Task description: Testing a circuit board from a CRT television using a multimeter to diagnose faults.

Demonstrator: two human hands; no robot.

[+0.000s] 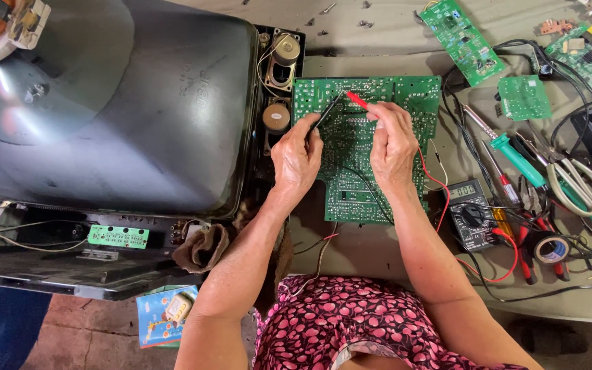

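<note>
Left of the flat green circuit board [364,147] sits a big, smooth grey picture tube [111,103]. On the board, the left hand [296,159] pinches a thin black probe [328,111]; the right hand [392,145] pinches a red probe [356,101]. Right of the board lie a boxy meter [469,214], tangled wires and scissors [577,183].

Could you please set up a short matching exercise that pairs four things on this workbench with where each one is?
Things:
1. black probe
2. red probe
3. multimeter
4. scissors

Places:
A. on the table to the right of the large green circuit board, its dial facing up
B. held in the right hand, tip on the board
C. among the tools at the far right of the table
D. held in the left hand, tip on the board

Pairs: 1-D, 2-B, 3-A, 4-C
</note>
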